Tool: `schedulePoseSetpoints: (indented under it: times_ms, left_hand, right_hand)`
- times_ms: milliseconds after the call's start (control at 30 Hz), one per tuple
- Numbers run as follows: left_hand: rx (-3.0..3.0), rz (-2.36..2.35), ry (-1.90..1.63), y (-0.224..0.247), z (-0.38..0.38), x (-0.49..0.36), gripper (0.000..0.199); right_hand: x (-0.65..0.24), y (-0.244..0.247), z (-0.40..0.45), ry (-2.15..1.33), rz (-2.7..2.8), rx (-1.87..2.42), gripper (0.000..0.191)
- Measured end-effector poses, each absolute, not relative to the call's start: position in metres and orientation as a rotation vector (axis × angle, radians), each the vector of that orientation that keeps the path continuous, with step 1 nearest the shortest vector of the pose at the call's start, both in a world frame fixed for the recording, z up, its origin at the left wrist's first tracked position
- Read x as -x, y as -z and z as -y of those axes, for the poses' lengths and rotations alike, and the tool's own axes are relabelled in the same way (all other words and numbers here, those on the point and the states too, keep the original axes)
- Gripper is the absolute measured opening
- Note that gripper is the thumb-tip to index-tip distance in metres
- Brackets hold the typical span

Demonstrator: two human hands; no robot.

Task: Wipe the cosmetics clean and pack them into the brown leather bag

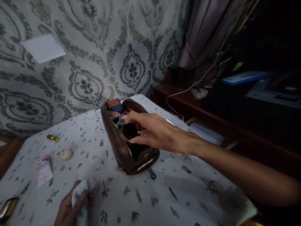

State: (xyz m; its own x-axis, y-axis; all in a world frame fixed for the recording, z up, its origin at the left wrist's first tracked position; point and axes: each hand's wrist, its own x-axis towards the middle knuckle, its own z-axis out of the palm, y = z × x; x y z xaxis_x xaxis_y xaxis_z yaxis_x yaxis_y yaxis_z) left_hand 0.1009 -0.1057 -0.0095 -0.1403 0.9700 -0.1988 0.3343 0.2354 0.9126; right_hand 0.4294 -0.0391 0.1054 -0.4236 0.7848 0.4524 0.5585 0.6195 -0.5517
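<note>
A brown zippered toiletry bag (113,147) stands unzipped on the patterned tablecloth. Inside its opening, my right hand (152,130) grips a jar with a black lid (129,131), thumb and fingers around it. Beside the jar in the bag are a green-topped item (121,121) and a dark blue cap (118,108); the rest of the contents is partly hidden by my hand. Near the front edge, my left hand (72,205) is closed on a pale cloth (81,191), held low over the table, left of the bag.
On the left of the table lie a white and pink tube (44,171), a round cream-coloured item (66,154), a gold item (53,137) and a black and gold item (8,208). A dark red cabinet (181,100) with a white cable (195,84) borders the right side.
</note>
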Motion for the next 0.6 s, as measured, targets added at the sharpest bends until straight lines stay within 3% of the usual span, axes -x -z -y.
schedulePoseSetpoints:
  times_ms: [600]
  left_hand:
    - [-1.489, -1.523, -0.871, 0.002, 0.108, -0.104, 0.050]
  right_hand:
    - [-0.415, -0.096, 0.042, -0.407, 2.097, 1.179, 0.037]
